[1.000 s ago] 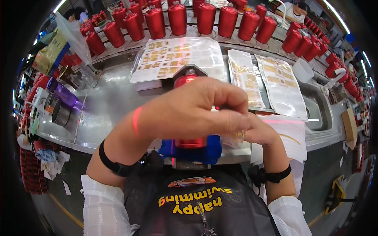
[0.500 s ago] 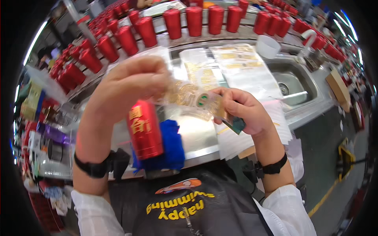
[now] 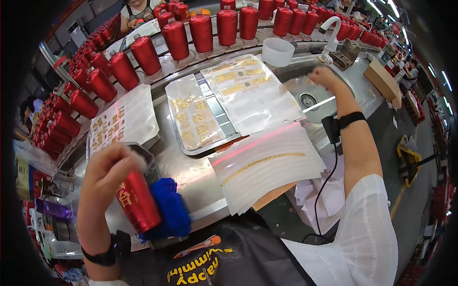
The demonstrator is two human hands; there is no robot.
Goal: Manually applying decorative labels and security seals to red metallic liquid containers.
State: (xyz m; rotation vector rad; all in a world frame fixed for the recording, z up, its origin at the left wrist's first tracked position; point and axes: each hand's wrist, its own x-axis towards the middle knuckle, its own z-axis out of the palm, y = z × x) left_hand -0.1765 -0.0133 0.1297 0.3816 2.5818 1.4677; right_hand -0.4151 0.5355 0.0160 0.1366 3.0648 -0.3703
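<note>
Bottle [image 3: 139, 204] overlapped by L hand [image 3: 112, 167], lower L; R hand [image 3: 328, 79] raised over sink [image 3: 307, 100], upper R; fingers [image 3: 120, 168] curled, grip can't be told.

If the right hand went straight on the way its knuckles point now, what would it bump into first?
Probably the white bowl, though depth is unclear: the right hand may be high enough to pass over it.

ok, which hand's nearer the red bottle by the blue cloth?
Left: left hand at the top of the red bottle; right hand well away, over the sink.
</note>
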